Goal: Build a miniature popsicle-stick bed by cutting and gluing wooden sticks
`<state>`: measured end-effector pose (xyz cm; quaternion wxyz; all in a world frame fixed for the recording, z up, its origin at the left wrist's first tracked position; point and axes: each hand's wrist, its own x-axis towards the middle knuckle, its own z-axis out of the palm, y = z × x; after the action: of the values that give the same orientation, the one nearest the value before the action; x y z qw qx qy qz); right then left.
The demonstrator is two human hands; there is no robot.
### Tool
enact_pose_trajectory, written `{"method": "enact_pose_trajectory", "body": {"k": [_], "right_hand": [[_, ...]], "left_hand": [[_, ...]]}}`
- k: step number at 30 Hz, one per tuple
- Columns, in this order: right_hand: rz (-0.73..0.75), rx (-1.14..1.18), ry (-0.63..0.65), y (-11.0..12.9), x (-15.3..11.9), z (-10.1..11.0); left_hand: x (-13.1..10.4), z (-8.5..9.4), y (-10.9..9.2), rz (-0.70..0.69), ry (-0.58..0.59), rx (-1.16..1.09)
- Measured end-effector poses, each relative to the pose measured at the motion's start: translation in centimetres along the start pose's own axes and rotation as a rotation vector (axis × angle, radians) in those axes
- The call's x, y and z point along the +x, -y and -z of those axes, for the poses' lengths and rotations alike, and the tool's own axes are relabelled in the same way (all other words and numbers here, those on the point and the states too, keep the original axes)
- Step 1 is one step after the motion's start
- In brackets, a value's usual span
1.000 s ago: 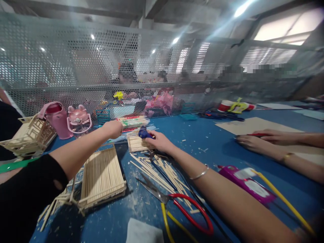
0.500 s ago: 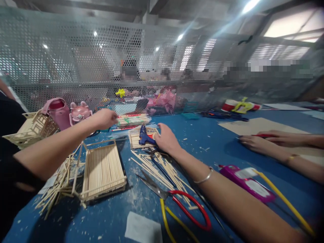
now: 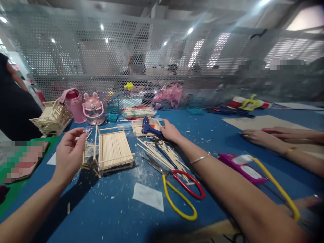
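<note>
The blue glue gun [image 3: 149, 129] lies far centre on a small stick panel [image 3: 140, 127], the right hand [image 3: 170, 131] resting loosely open against its near end. The left hand [image 3: 69, 153], drawn back from the far stick packet [image 3: 138, 112], now hovers half-open, empty, left of the stick tray [image 3: 113, 150]. Scissors [image 3: 177, 187] lie nearer, beside loose sticks [image 3: 162, 157].

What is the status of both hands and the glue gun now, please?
Left hand raised, pinching something small, too blurred to name. Right hand resting beside the blue glue gun. Loose sticks and scissors lie alongside the right arm.
</note>
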<state>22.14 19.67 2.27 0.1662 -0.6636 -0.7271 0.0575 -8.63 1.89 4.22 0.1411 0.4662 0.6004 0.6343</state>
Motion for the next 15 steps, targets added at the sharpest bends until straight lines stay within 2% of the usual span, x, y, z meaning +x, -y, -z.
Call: {"method": "enact_pose_trajectory", "body": {"k": [2,3,5,7,9,12,15], "right_hand": [[0.001,-0.019,-0.099,0.7,-0.7,0.4],[0.048,-0.034,-0.164,1.4,-1.0,0.7],[0.238,-0.07,-0.243,3.4,-1.3,1.0],[0.461,-0.118,-0.165,6.1,-1.1,1.0],[0.577,-0.202,-0.08,8.8,-0.3,0.4],[0.569,-0.336,0.01,11.6,1.5,-0.8],[0.546,-0.352,0.031,13.2,3.4,-1.0]], "left_hand": [[-0.3,-0.1,0.9,0.052,0.037,-0.05],[-0.5,-0.1,1.3,0.077,0.067,-0.059],[-0.6,0.0,1.9,0.106,0.113,-0.06],[-0.8,0.2,2.4,0.099,0.13,-0.04],[-1.0,0.4,2.6,0.084,0.131,-0.007],[-1.2,0.5,2.6,0.06,0.148,0.039],[-1.2,0.5,2.6,0.054,0.166,0.069]]}}
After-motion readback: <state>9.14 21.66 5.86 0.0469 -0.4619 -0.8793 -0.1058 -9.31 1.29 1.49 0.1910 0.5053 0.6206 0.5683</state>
